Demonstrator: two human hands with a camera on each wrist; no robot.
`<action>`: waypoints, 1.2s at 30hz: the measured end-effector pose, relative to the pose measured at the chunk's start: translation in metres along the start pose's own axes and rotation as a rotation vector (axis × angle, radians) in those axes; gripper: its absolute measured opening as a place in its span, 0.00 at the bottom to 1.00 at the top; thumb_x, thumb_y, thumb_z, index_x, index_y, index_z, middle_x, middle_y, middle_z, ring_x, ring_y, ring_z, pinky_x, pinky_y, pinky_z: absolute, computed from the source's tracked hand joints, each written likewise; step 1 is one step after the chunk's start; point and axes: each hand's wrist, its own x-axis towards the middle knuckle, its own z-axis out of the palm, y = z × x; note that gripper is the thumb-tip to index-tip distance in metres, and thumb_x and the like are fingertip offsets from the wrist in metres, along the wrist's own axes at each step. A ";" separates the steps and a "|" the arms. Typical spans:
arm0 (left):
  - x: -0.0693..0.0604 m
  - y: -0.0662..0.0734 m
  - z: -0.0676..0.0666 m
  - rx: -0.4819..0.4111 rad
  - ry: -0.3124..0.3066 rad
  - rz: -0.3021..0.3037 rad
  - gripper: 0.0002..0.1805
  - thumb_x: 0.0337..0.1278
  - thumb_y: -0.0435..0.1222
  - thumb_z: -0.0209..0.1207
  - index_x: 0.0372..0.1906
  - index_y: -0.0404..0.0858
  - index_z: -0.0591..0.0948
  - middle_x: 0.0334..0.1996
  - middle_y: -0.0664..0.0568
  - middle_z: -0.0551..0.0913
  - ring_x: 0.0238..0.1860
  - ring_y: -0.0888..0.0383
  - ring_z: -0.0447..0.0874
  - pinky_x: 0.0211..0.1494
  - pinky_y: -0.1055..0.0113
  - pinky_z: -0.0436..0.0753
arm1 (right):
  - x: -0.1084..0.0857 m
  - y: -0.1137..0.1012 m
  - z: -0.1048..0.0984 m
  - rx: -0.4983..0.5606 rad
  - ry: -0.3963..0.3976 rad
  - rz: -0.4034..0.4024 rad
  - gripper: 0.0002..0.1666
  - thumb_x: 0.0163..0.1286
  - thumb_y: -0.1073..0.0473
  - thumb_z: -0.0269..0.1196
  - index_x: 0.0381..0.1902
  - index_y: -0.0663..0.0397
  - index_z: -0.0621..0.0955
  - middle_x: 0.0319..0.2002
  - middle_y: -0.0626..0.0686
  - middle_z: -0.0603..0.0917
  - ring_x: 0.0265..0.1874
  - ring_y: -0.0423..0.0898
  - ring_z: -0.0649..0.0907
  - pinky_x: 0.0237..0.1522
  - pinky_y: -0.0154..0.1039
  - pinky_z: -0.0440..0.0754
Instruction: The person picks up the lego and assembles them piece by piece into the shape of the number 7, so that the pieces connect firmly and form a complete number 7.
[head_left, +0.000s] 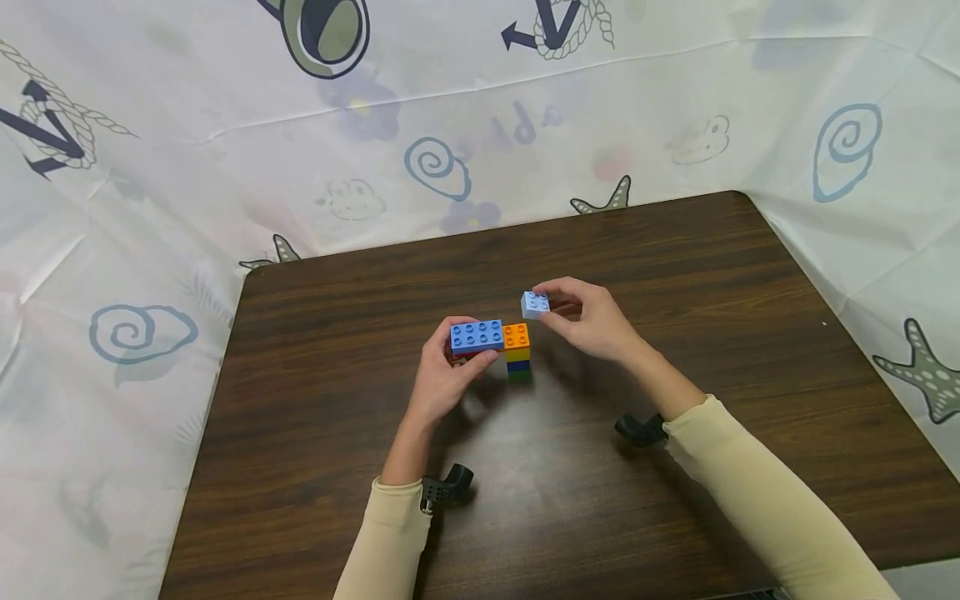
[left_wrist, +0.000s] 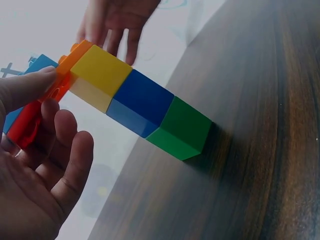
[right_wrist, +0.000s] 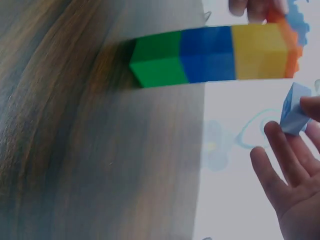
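A tower of toy building bricks stands on the table: a green brick [left_wrist: 181, 129] at the bottom, then a dark blue brick [left_wrist: 140, 102], a yellow brick [left_wrist: 100, 75] and a thin orange brick [head_left: 516, 335]. Out to the left of its top juts a blue eight-stud brick [head_left: 477, 335], with a red brick [left_wrist: 25, 125] under it. My left hand [head_left: 442, 375] grips this overhanging part between thumb and fingers. Just right of the tower's top, my right hand [head_left: 592, 321] pinches a light blue brick [head_left: 535, 305], held apart from the tower.
The dark wooden table [head_left: 337, 467] lies beneath both hands. A white printed cloth [head_left: 510, 167] hangs behind and at the sides. Black wrist mounts [head_left: 448, 485] sit on both forearms. At the front edge a dark object is partly cut off.
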 end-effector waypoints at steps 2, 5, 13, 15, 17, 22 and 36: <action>-0.002 0.008 0.001 0.005 -0.005 0.003 0.26 0.57 0.30 0.67 0.60 0.36 0.71 0.52 0.41 0.77 0.42 0.49 0.78 0.37 0.67 0.83 | -0.002 -0.006 0.000 0.018 -0.034 -0.049 0.20 0.66 0.65 0.66 0.56 0.54 0.80 0.49 0.53 0.83 0.44 0.50 0.82 0.50 0.54 0.81; -0.006 0.020 0.001 0.011 -0.013 0.009 0.25 0.58 0.28 0.66 0.59 0.33 0.71 0.51 0.40 0.77 0.41 0.50 0.78 0.37 0.68 0.82 | -0.005 -0.013 0.001 0.017 -0.086 -0.111 0.20 0.65 0.65 0.67 0.55 0.53 0.80 0.50 0.50 0.83 0.46 0.48 0.82 0.51 0.55 0.80; -0.009 0.028 0.003 0.014 -0.011 0.035 0.25 0.57 0.27 0.66 0.58 0.30 0.71 0.48 0.39 0.77 0.39 0.51 0.76 0.35 0.69 0.81 | -0.010 -0.023 0.005 -0.111 -0.129 -0.197 0.22 0.62 0.63 0.69 0.54 0.50 0.81 0.50 0.44 0.82 0.46 0.43 0.81 0.53 0.46 0.79; -0.009 0.028 0.003 0.009 -0.011 0.037 0.25 0.57 0.27 0.66 0.58 0.29 0.71 0.48 0.39 0.77 0.39 0.51 0.76 0.34 0.69 0.81 | -0.010 -0.024 0.006 -0.137 -0.129 -0.215 0.22 0.62 0.63 0.70 0.54 0.50 0.81 0.50 0.44 0.82 0.46 0.42 0.81 0.53 0.46 0.79; -0.009 0.027 0.003 0.005 -0.014 0.040 0.24 0.57 0.27 0.66 0.58 0.29 0.71 0.48 0.39 0.77 0.38 0.51 0.76 0.34 0.69 0.81 | -0.010 -0.026 0.007 -0.158 -0.129 -0.232 0.22 0.62 0.63 0.70 0.54 0.50 0.81 0.50 0.44 0.82 0.46 0.42 0.80 0.53 0.47 0.79; -0.008 0.026 0.003 -0.014 -0.017 0.040 0.24 0.57 0.27 0.66 0.57 0.30 0.71 0.47 0.39 0.77 0.36 0.49 0.78 0.34 0.67 0.82 | -0.009 -0.028 0.008 -0.202 -0.128 -0.248 0.21 0.62 0.63 0.69 0.54 0.49 0.81 0.50 0.44 0.81 0.46 0.41 0.80 0.51 0.44 0.80; 0.002 -0.004 0.000 -0.033 -0.018 0.023 0.25 0.57 0.28 0.66 0.58 0.33 0.71 0.48 0.38 0.77 0.37 0.40 0.78 0.34 0.66 0.83 | -0.007 -0.036 0.003 -0.277 -0.146 -0.237 0.23 0.62 0.63 0.71 0.56 0.49 0.82 0.51 0.45 0.82 0.47 0.41 0.81 0.50 0.42 0.81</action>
